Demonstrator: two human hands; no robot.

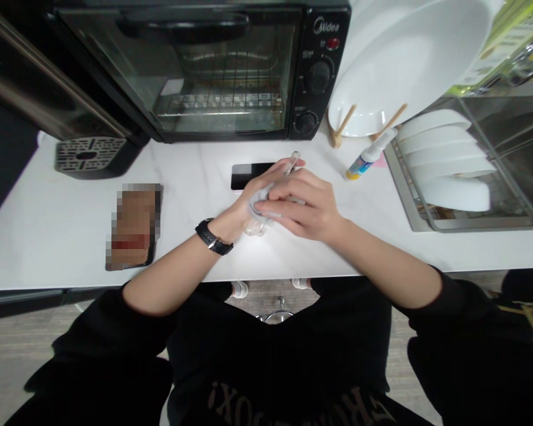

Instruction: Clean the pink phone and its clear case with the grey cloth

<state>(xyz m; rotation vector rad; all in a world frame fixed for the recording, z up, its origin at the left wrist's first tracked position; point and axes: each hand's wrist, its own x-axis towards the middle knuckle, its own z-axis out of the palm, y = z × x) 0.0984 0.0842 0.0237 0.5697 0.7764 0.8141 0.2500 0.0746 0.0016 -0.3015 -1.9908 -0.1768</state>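
Observation:
My two hands meet over the middle of the white counter (48, 225). My left hand (257, 186), with a black watch on the wrist, is wrapped round a clear glass or plastic object (293, 160) whose end sticks out past the fingers. My right hand (306, 204) lies over it, fingers pressing a small grey cloth (260, 198) against the clear object. Most of that object is hidden under both hands.
A black phone (244, 174) lies just behind my hands. A second phone (133, 228) lies to the left. A black toaster oven (204, 65) stands at the back. A small spray bottle (368, 157), a large white plate (408, 59) and a dish rack (462, 177) are to the right.

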